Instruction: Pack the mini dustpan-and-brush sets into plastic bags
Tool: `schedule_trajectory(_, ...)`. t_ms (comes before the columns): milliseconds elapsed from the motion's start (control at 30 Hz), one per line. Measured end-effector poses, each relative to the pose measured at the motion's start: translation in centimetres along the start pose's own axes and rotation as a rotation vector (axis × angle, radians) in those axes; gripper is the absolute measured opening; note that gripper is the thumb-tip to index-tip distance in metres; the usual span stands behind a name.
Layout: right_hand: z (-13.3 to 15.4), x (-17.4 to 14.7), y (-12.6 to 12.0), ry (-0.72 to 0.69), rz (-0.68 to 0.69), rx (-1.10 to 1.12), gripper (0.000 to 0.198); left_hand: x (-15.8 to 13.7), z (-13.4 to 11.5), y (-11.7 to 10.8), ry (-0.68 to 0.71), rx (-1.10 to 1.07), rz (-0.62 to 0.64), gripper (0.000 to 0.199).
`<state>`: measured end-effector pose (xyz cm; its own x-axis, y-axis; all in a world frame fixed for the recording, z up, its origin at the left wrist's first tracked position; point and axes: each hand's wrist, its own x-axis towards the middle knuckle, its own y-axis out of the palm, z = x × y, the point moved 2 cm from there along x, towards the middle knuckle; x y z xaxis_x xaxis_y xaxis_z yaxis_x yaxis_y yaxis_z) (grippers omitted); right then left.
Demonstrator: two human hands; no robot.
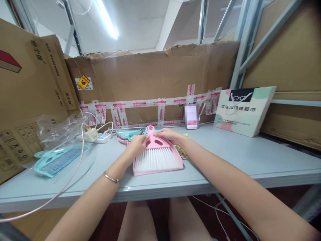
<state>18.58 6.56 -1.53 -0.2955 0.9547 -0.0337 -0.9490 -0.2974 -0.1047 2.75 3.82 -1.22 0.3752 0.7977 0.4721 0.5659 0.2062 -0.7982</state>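
Note:
A pink brush (156,162) with white bristles lies nested in a pink dustpan (179,160), bristles towards me, near the table's front edge. The loop handle at its top points away from me. My left hand (137,144) grips the set on its left shoulder, fingers closed near the handle. On the other side my right hand (170,134) holds the upper right edge, its fingertips by the handle base. Partly behind my left hand sit a teal dustpan (129,134) and other pink pieces. A patterned green-yellow packet (182,152) shows beneath my right wrist.
To the left, a teal brush and dustpan set (60,160) lies in clear plastic, near a power strip (102,138) with a plug and white cable (81,150). A phone (192,116) leans on the cardboard (150,80) behind. At right stands a printed box (243,112).

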Motion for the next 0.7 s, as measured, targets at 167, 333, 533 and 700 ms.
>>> schedule_trajectory(167, 0.01, 0.10, 0.51, 0.022, 0.035, 0.042, 0.015, 0.11, 0.06, -0.19, 0.016, 0.027, 0.023, 0.033)
schedule_trajectory(333, -0.50, 0.48, 0.51, 0.041, -0.041, -0.040, 0.016, -0.15, -0.21, 0.12, 0.004, 0.073, 0.021, 0.033)
schedule_trajectory(533, -0.48, 0.31, 0.43, 0.041, -0.089, -0.116, 0.017, -0.33, -0.74, 0.16, -0.016, 0.151, 0.028, 0.030)
schedule_trajectory(700, -0.54, 0.12, 0.48, 0.016, -0.126, -0.131, 0.021, -0.43, -0.88, 0.17, -0.036, 0.203, 0.051, 0.018)
